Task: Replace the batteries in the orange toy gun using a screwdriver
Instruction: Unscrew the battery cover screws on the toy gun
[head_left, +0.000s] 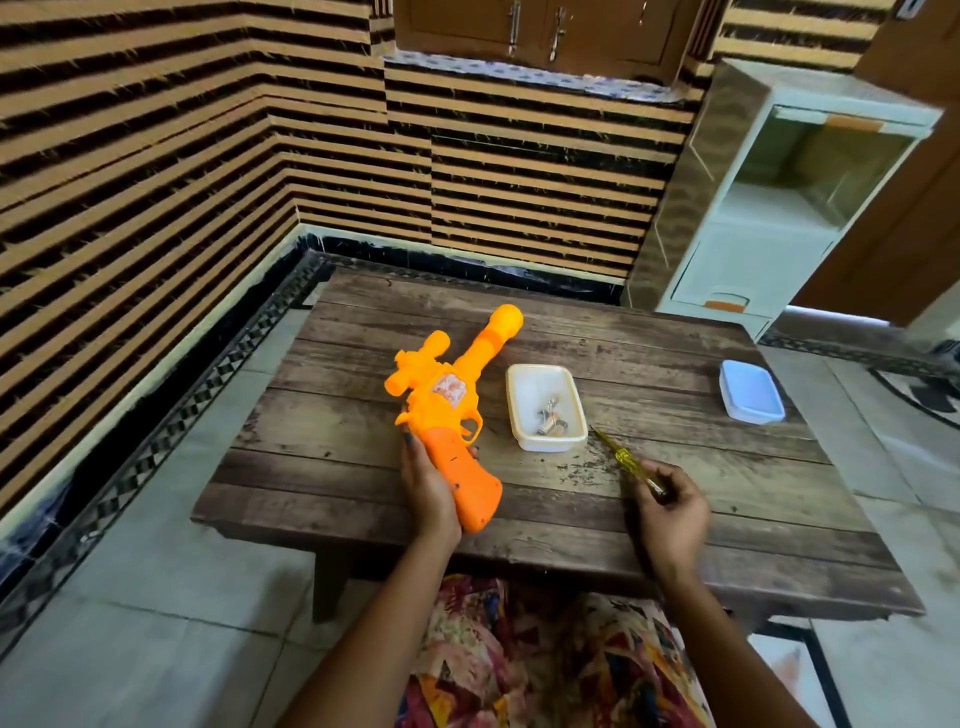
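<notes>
Left fingers grip toy gun; right fingers grip screwdriver; tub holds small parts

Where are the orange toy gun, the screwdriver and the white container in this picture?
orange toy gun (451, 413): head view, on the body just below the sticker.
screwdriver (623, 458): head view, on the yellow handle.
white container (545, 443): head view, on its near wall.

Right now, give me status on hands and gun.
Left hand grips gun handle, gun on table. Right hand holds screwdriver, tip off the gun. Tub sits between them.
</notes>
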